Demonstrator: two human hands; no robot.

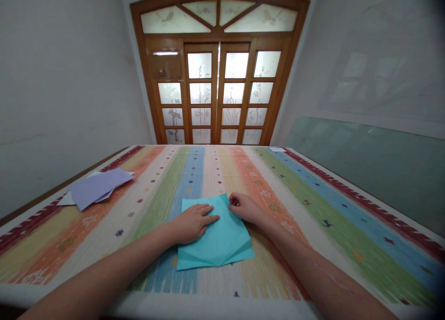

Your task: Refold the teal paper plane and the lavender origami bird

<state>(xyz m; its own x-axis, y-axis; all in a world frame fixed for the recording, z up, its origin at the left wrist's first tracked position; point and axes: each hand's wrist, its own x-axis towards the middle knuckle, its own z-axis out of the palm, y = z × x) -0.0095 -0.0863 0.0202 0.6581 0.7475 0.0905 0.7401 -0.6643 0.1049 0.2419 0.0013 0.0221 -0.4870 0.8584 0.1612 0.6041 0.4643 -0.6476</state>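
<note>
A creased sheet of turquoise paper (220, 241) lies on the striped tablecloth in front of me, its near corners slightly raised. My left hand (194, 222) rests flat on the paper's left half, fingers stretched out toward the middle. At the upper right corner of the sheet, my right hand (245, 206) has its fingers curled in a pinch on the paper's edge. Part of the right edge is hidden behind that hand.
Several purple and white sheets (99, 188) lie in a loose pile at the table's left. The striped tablecloth (160, 218) covers the table. A glass panel (365, 157) leans along the right wall, and wooden doors (217, 92) stand beyond the far edge.
</note>
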